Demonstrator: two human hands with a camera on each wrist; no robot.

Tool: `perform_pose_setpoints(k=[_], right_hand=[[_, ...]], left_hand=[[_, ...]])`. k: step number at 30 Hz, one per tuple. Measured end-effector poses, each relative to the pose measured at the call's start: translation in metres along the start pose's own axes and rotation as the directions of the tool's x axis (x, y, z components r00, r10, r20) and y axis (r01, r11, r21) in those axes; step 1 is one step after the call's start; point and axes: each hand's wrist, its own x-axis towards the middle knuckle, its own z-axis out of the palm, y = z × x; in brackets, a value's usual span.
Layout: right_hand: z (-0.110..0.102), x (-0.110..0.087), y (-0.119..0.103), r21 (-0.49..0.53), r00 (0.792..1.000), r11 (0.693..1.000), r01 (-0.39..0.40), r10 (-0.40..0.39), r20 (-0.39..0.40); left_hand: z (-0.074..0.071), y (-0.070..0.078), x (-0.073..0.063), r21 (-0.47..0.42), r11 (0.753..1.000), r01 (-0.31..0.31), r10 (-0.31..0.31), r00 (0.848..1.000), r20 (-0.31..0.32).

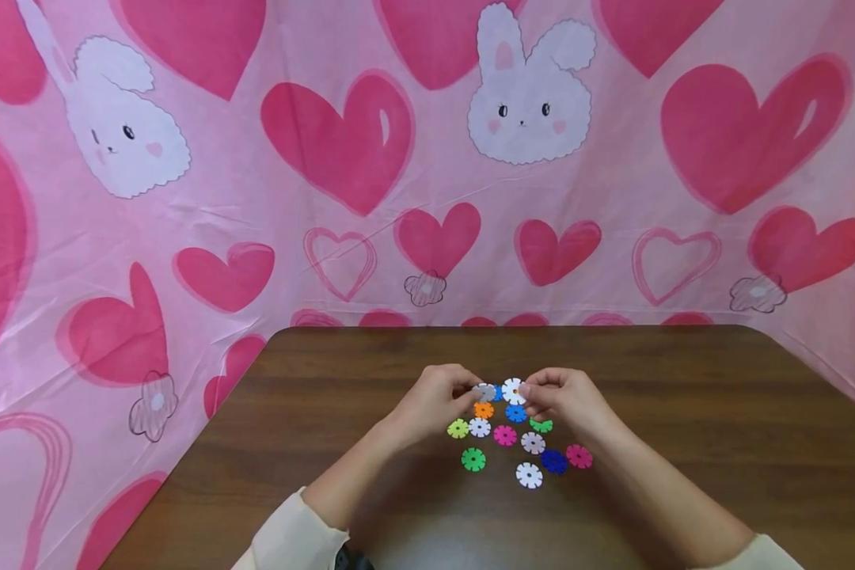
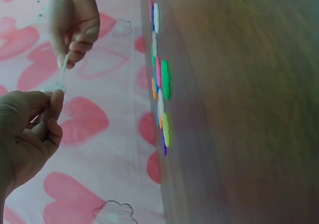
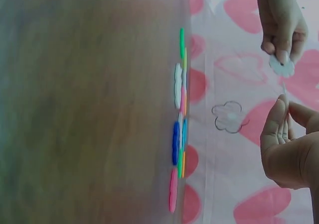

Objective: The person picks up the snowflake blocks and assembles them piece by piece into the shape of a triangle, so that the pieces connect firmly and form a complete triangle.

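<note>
Pinching a grey notched disc [image 1: 484, 393] at 3 o'clock, the left hand [image 1: 436, 401] has thumb and fingertips closed on it. At the grey disc's 3 o'clock, a white notched disc [image 1: 513, 385] is pinched likewise by the right hand [image 1: 568, 398]. A pink disc [image 1: 579, 461] lies on the table [image 1: 720, 412] at the right hand's 6 o'clock.

Cloth [image 1: 356, 142]: evenly, softly lit beyond left hand [image 1: 438, 396] and right hand [image 1: 566, 396]; light direction unclear.
Rabbit [image 1: 128, 119], far outside left hand: looks stretched, skewed.
Tabletop [image 1: 684, 380]: dim; pale sheen nearer the wearer than the hands, soft shadow between the forearms.
Loose discs [image 1: 504, 435], below hands: fairly crisp in head view, soft-edged in wrist views.
Pale disc [image 3: 281, 67] at left fingertips: washed out.
Wrist views: hazy; wood grain blurred.
</note>
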Motion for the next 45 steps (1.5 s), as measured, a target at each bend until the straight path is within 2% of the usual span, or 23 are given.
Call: perform_pose_setpoints(k=[7,16,20,23,26,33,39,45], right_hand=[[0.009,-0.004,-0.003,0.175,0.997,0.983,-0.056,0.046,0.059],[0.014,-0.005,-0.005,0.335,0.994,0.937,-0.097,0.078,0.071],[0.015,-0.004,-0.006,0.370,0.994,0.923,-0.105,0.085,0.069],[0.016,-0.004,-0.006,0.376,0.994,0.921,-0.105,0.088,0.061],[0.018,-0.003,-0.005,0.379,0.995,0.921,-0.095,0.083,0.048],[0.020,-0.001,-0.005,0.361,0.997,0.930,-0.076,0.066,0.039],[0.015,0.000,-0.006,0.275,0.995,0.958,-0.075,0.053,0.086],[0.003,0.002,-0.004,0.098,0.982,0.994,-0.043,0.024,0.185]], left_hand=[[0.004,0.004,0.000,-0.103,0.995,0.007,-0.014,0.998,-0.066],[0.011,0.005,-0.001,-0.197,0.979,0.057,-0.081,0.990,-0.114],[0.013,0.002,-0.002,-0.225,0.972,0.062,-0.092,0.988,-0.125],[0.013,0.001,-0.002,-0.232,0.971,0.053,-0.084,0.989,-0.124],[0.013,0.001,-0.002,-0.222,0.975,0.019,-0.049,0.990,-0.130],[0.011,0.003,-0.002,-0.103,0.990,-0.091,0.075,0.985,-0.155],[0.010,0.002,-0.001,-0.109,0.990,-0.087,0.071,0.988,-0.138],[0.010,0.003,0.000,-0.122,0.990,-0.067,0.054,0.992,-0.111]])
